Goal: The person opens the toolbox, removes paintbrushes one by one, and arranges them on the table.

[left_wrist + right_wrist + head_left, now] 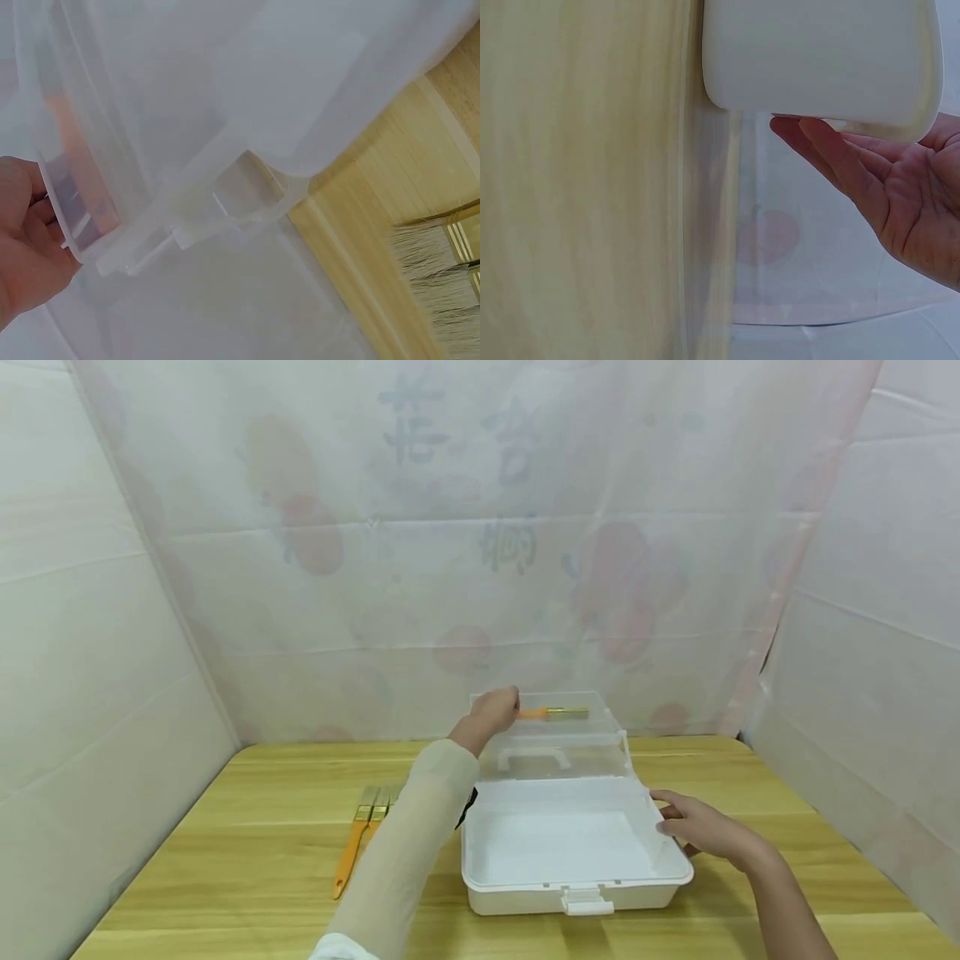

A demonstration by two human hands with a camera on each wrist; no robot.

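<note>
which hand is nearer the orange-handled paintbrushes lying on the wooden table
Left. The left hand is raised at the clear lid, nearer the orange-handled paintbrushes; the right hand rests on the white plastic box, far side.

Soft, even, bright light; faint shadows; wrist views blurred and washed-out.

A white plastic box (570,852) sits open on the table, an orange-handled brush (553,713) at its raised clear lid.
</note>
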